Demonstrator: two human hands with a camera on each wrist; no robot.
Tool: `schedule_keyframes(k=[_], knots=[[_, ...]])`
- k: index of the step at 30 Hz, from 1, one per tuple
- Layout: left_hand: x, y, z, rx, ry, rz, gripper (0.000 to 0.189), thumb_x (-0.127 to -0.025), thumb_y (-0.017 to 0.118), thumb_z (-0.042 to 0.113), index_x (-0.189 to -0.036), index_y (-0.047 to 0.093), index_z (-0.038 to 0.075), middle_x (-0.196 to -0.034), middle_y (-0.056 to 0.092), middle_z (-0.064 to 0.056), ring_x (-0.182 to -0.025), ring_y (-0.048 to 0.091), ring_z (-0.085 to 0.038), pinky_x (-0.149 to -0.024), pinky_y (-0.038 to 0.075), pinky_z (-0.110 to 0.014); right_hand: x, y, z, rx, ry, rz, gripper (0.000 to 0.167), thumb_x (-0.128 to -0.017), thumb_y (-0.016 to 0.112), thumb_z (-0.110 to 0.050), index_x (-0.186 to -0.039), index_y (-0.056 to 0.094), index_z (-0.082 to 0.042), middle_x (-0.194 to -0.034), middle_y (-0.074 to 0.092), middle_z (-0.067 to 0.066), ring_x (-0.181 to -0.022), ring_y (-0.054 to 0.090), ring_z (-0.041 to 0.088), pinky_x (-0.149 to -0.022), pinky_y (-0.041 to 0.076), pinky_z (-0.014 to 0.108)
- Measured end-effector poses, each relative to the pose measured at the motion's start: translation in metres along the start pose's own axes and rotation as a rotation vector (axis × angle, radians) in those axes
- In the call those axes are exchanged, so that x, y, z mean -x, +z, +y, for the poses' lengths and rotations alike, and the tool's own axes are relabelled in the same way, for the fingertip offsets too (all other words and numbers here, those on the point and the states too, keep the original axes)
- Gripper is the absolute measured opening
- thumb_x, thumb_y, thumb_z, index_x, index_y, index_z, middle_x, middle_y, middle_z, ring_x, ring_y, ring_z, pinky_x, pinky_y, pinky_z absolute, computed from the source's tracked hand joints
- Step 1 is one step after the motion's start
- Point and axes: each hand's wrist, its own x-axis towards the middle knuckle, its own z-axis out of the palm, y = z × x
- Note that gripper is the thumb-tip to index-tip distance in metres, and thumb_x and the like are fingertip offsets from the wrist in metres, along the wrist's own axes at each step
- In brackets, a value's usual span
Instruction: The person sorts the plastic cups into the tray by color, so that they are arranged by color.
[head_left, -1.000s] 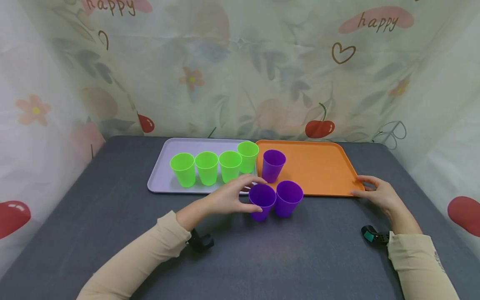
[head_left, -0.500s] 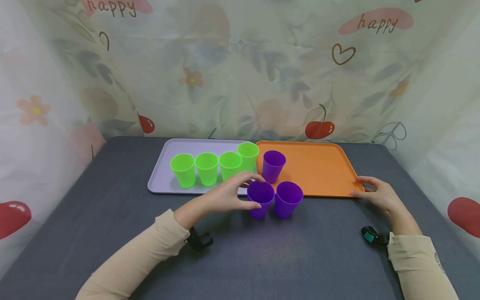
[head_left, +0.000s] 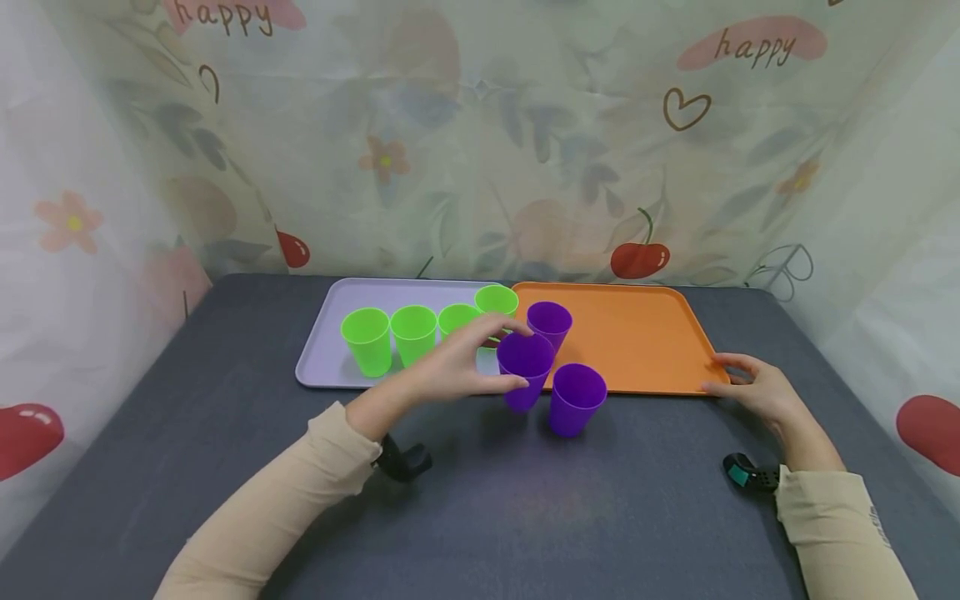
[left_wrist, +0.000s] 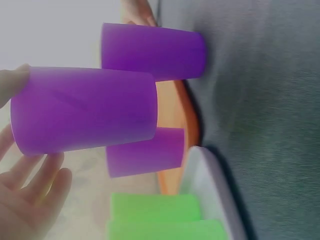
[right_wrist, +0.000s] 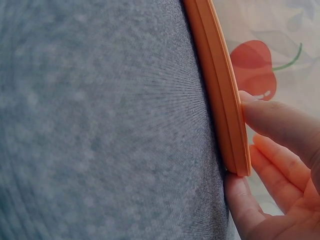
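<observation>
My left hand (head_left: 442,367) holds a purple plastic cup (head_left: 523,371) by its rim, thumb on the near side and fingers on the far side. The left wrist view shows this cup (left_wrist: 85,110) raised off the table. Just right of it another purple cup (head_left: 576,402) stands on the dark table. Behind, a third purple cup (head_left: 553,321) stands at the left end of an orange tray (head_left: 637,333). At that tray's front right corner, my right hand (head_left: 761,393) pinches the edge; the right wrist view shows the thumb (right_wrist: 270,117) on the rim.
A lilac tray (head_left: 360,292) adjoins the orange tray on the left. Several green cups (head_left: 367,342) stand on it, partly behind the left hand. A patterned curtain (head_left: 480,167) hangs behind the dark table (head_left: 480,517).
My left hand has lifted its purple cup from the table and moved it away from me, toward the trays. The right hand stays at the orange tray's corner.
</observation>
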Motion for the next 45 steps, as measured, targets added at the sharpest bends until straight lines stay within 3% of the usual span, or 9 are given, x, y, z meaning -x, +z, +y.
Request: schedule_keyframes(k=[16,27,45], knots=[[-0.025,-0.008,0.021,-0.069,0.041,0.043,0.049,-0.077,0.076,0.018,-0.120,0.054,0.007,-0.120,0.057,-0.005,-0.110,0.055,-0.018,-0.095,0.048,-0.029,0.001,0.002,0.000,-0.008,-0.005,0.000,0.085,-0.084,0.066,-0.041,-0.146,0.024,0.000,-0.151,0.011,0.033,-0.133,0.027,0.051,-0.103,0.028,0.062],[-0.041,-0.008,0.026,-0.065,0.001,0.073,0.046,-0.079,0.074,0.019,-0.120,0.054,0.010,-0.121,0.054,-0.003,-0.110,0.052,-0.015,-0.097,0.046,-0.029,0.000,0.002,0.000,-0.012,-0.001,0.004,0.086,-0.084,0.067,-0.042,-0.146,0.024,0.000,-0.151,0.011,0.033,-0.133,0.027,0.051,-0.104,0.028,0.063],[-0.067,0.005,0.026,-0.026,0.005,0.074,0.043,-0.080,0.071,0.015,-0.119,0.055,0.008,-0.121,0.053,-0.006,-0.115,0.049,-0.016,-0.100,0.045,-0.026,0.002,0.001,-0.002,-0.011,0.002,0.016,0.086,-0.084,0.066,-0.042,-0.145,0.024,0.001,-0.150,0.012,0.034,-0.133,0.027,0.051,-0.104,0.028,0.063]])
